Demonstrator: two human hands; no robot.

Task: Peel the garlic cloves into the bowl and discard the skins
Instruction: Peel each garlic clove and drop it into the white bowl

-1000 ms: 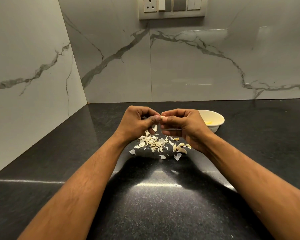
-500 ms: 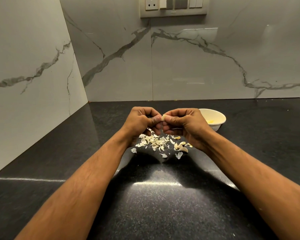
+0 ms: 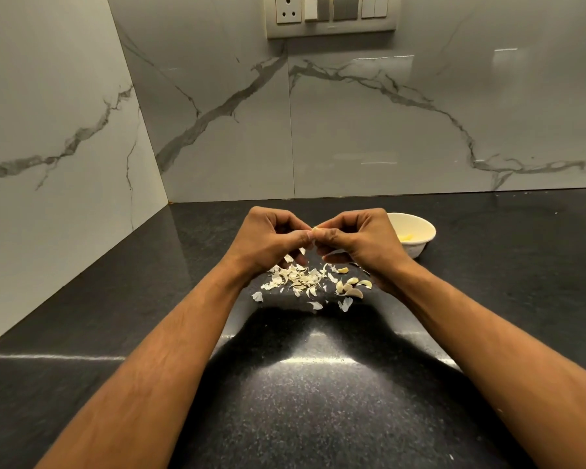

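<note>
You are in the middle of peeling one clove: your left hand (image 3: 268, 240) and your right hand (image 3: 359, 238) meet above the desk (image 3: 318, 401), fingers curled in, and between their fingertips they pinch a small garlic clove (image 3: 315, 229), of which only a pale sliver shows. How much skin is left on it cannot be made out. Directly beneath your hands lies the heap of loose skins (image 3: 296, 279), and just to its right a few unpeeled cloves (image 3: 351, 286) wait on the dark surface. The bowl (image 3: 416, 228) stands behind your right hand, partly hidden by it, with something pale yellow inside, likely the cloves already done. By the look of it the task is well along but not finished. Next you will probably need to strip the last skin free, let it fall on the heap, then carry the bare clove right and back to the bowl.
</note>
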